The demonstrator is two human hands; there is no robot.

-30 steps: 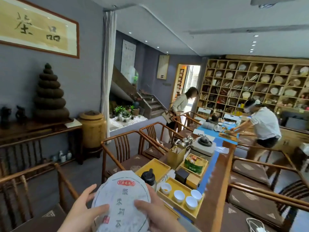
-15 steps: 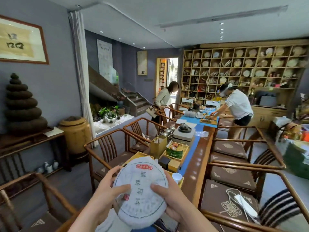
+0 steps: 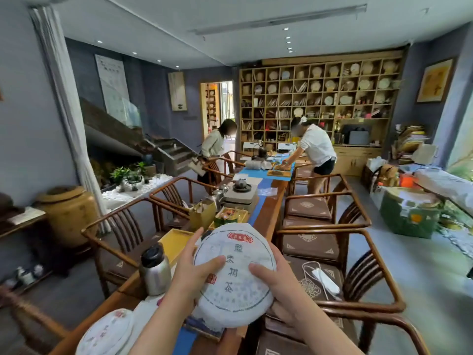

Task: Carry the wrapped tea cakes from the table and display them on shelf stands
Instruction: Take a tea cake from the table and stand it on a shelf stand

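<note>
Tea cake (image 3: 234, 275) gripped between both hands' fingers (image 3: 212, 262) above table (image 3: 268, 216)

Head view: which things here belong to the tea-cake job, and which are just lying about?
Job:
wrapped tea cake, held by left hand and right hand
second wrapped cake on the table
wall shelf

Lying about:
steel flask
yellow tray
kettle
armchairs

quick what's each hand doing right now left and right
Left hand: holding the wrapped tea cake by its left edge.
Right hand: holding the same tea cake by its right edge.
</note>
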